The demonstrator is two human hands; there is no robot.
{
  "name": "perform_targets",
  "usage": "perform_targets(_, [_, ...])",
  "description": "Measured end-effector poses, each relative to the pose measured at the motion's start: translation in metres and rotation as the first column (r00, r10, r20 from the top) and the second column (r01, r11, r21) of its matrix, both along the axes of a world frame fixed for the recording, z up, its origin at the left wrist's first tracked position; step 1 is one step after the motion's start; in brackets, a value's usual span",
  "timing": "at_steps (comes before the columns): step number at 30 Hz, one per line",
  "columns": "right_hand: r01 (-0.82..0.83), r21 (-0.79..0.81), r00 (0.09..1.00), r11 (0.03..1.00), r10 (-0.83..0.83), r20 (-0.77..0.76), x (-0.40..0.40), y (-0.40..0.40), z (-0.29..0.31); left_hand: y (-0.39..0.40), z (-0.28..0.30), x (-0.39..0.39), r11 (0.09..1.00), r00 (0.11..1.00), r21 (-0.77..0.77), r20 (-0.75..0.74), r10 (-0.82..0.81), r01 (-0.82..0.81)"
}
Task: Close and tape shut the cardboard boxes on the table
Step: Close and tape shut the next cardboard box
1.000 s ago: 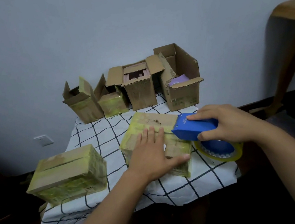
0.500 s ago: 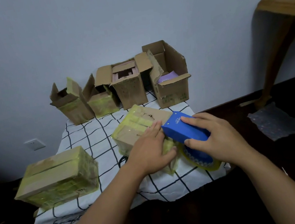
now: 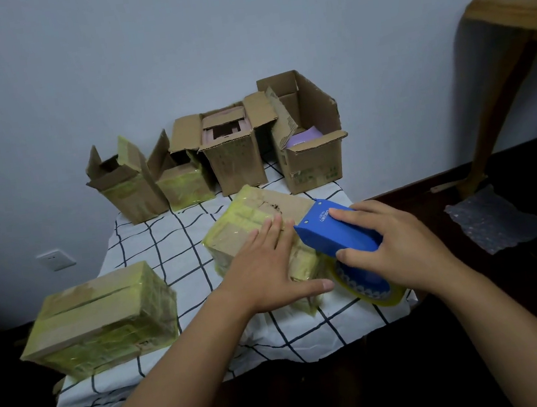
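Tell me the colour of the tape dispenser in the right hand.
Blue, with a yellowish tape roll beneath; the tape dispenser shows clearly in the head view.

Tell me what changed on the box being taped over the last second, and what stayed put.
The right hand, gripping the blue tape dispenser, slid it further along the middle box toward the left hand. That hand stayed flat on the box. The four open boxes behind and the taped box stayed put.

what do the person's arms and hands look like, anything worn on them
Both forearms are bare right up to the bottom edge of the picture, with no sleeves in view. The left hand and the right hand wear no gloves, and no rings, watch or wristband show. The fingernails are short and unpainted.
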State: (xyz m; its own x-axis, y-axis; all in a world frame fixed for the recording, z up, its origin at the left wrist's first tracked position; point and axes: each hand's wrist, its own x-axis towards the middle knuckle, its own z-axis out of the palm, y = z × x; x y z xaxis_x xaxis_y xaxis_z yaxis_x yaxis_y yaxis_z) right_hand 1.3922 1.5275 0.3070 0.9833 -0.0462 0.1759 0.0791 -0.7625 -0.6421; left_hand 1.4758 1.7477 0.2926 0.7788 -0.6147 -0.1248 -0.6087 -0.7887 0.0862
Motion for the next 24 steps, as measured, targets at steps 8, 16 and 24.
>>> perform_targets(8, [0.037,0.004,0.999,0.999,-0.037,-0.013,0.003,0.003,-0.002,-0.001,-0.009,-0.003,0.987,0.974,-0.157,0.225,0.013,0.023])
perform_targets(16, [0.050,0.007,0.998,0.999,-0.050,0.022,-0.001,0.004,-0.008,-0.002,-0.010,-0.009,0.993,0.983,-0.113,0.185,-0.006,0.028])
perform_targets(24, [0.054,0.073,0.995,0.996,-0.060,0.081,-0.001,0.005,-0.017,-0.002,-0.008,-0.001,0.983,0.981,-0.131,0.167,-0.102,0.124])
